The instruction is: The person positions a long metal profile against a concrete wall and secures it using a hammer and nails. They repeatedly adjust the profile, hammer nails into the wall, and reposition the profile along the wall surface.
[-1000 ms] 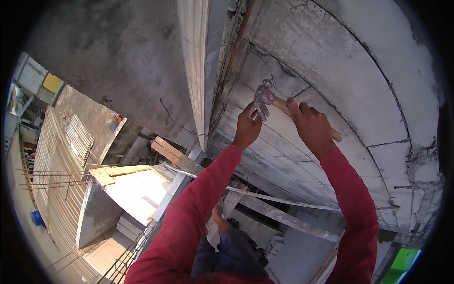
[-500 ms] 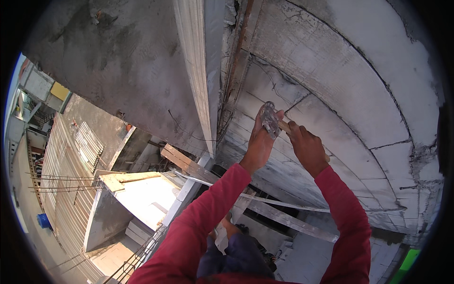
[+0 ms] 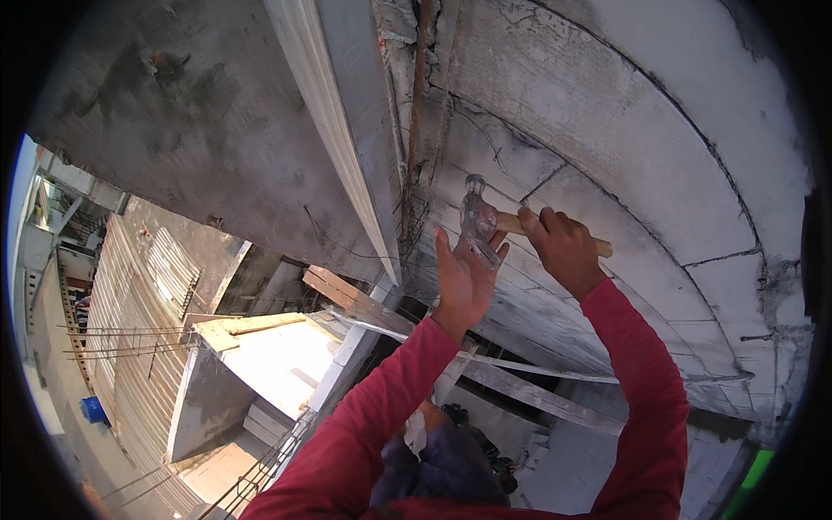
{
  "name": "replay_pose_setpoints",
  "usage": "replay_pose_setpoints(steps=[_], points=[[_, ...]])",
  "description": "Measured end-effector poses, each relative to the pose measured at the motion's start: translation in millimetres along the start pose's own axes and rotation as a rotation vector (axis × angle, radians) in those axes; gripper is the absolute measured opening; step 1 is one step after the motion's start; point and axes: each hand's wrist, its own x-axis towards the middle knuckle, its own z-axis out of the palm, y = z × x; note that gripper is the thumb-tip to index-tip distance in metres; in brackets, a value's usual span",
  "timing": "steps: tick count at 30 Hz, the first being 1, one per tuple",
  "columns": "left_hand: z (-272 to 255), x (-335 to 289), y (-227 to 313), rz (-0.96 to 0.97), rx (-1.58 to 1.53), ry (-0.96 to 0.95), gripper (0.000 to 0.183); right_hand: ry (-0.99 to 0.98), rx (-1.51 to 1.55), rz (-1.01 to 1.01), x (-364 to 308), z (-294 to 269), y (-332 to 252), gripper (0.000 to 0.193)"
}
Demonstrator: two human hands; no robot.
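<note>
A claw hammer (image 3: 478, 220) with a worn, whitish metal head and a wooden handle is raised in front of the block wall. Its handle is gripped by my right hand (image 3: 568, 251), with the handle's butt end sticking out past the fingers. My left hand (image 3: 466, 282) is open right beside the hammer head, palm up and fingers spread. Part of the head overlaps the left fingertips, and I cannot tell whether they touch. Behind both hands is the grey block wall (image 3: 598, 199), with dark joints between its blocks.
A pale vertical post (image 3: 322, 121) stands left of the wall's corner, against a rough grey concrete surface (image 3: 208, 147). Wooden planks (image 3: 537, 397) cross below me. Thin steel bars (image 3: 130, 329) jut out at left, above a corrugated roof (image 3: 130, 286) far down.
The left fingers have opened away from the hammer head. The hammer has swung so its handle lies more level and its head points up and down. The view has shifted slightly.
</note>
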Motion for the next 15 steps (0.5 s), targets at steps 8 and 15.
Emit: replay_pose_setpoints(steps=[8, 15], points=[[-3, 11, 15, 0.011, 0.000, -0.071, 0.087, 0.006, -0.008, 0.049, 11, 3, -4, 0.036], [17, 25, 31, -0.047, 0.021, -0.078, 0.044, -0.132, 0.241, 0.083, -3, -16, -21, 0.036]])
